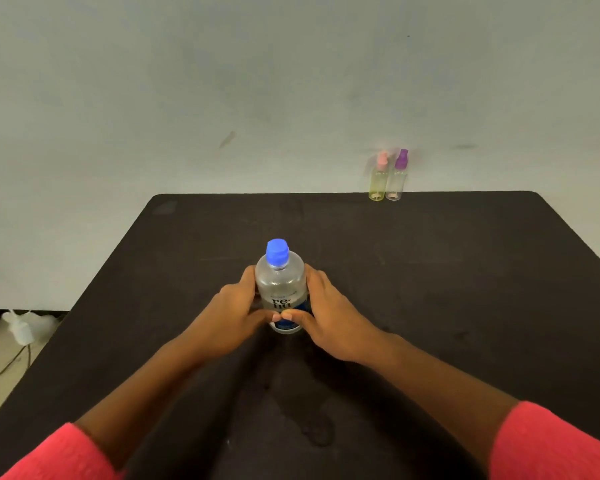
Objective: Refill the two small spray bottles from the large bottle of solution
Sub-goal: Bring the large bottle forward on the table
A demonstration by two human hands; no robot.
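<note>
A large clear plastic bottle (280, 289) with a blue cap (277, 251) and a white-and-blue label is stood upright near the middle of a dark, matte rectangular table (447, 289). It is held from both sides. The left hand (238, 315) is wrapped round the bottle's left flank, its fingers curled behind the body and its thumb laid across the front over the label. The right hand (329, 315) is wrapped round the right flank in the same way, so that the two thumb tips are brought together, touching or nearly so, on the lower part of the label. The cap is left uncovered and is seen in place on the neck.

Two small transparent spray bottles are stood upright side by side, just touching or nearly so, at the far edge of the table to the right, well apart from the large bottle. The yellow-green tinted spray bottle (377, 183) on the left is topped with a pink sprayer; the clear spray bottle (395, 181) on the right is topped with a purple sprayer. Both are slightly blurred.

Coral-red sleeves (551, 445) are seen pushed up both forearms. A pale wall (291, 81) is seen behind the table, and white plugs with cables (21, 329) are seen on the floor at the left.
</note>
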